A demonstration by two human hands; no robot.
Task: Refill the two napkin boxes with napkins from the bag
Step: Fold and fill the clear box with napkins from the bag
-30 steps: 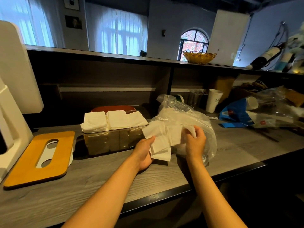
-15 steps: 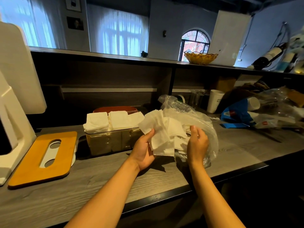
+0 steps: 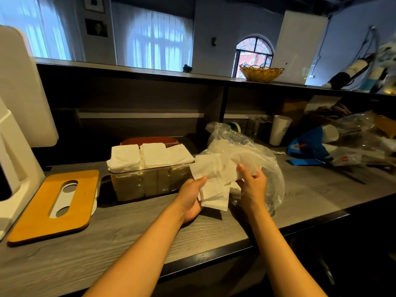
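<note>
A loose bunch of white napkins [image 3: 214, 181] is held between both hands just above the counter. My left hand [image 3: 190, 198] grips its lower left side, thumb on top. My right hand [image 3: 252, 185] pinches its right edge, in front of the clear plastic bag [image 3: 257, 155] that lies crumpled on the counter. To the left stands a clear napkin box [image 3: 150, 183], heaped over its rim with white napkins [image 3: 150, 156]. A reddish-brown lid or second box [image 3: 150, 139] shows behind it, mostly hidden.
A wooden lid with an oval slot [image 3: 53, 204] lies at the left, beside a white appliance [image 3: 15, 133]. A white paper cup [image 3: 279, 129], blue packaging [image 3: 308, 146] and plastic clutter fill the right. The counter's dark front edge [image 3: 214, 256] runs near me.
The bunch of napkins has come out of the bag's mouth and been drawn left and up; my right hand has shifted from inside the bag onto the bunch's right edge.
</note>
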